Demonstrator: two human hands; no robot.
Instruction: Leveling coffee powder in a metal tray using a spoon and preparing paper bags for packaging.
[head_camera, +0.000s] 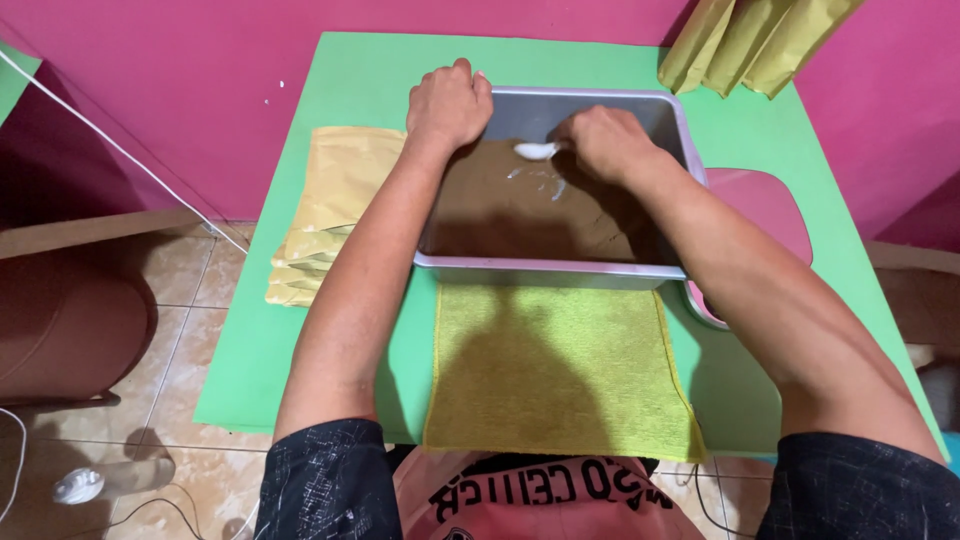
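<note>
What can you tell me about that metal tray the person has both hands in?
The metal tray is a rectangular, shallow pan of dull silver metal with rounded corners and a rolled rim. It sits flat on the green table, its near edge against a yellow-green cloth. A smooth brown layer, like fine powder or sand, covers its bottom. The left hand grips its far left rim; the right hand reaches inside, holding a white spoon to the brown layer, leaving pale streaks there.
</note>
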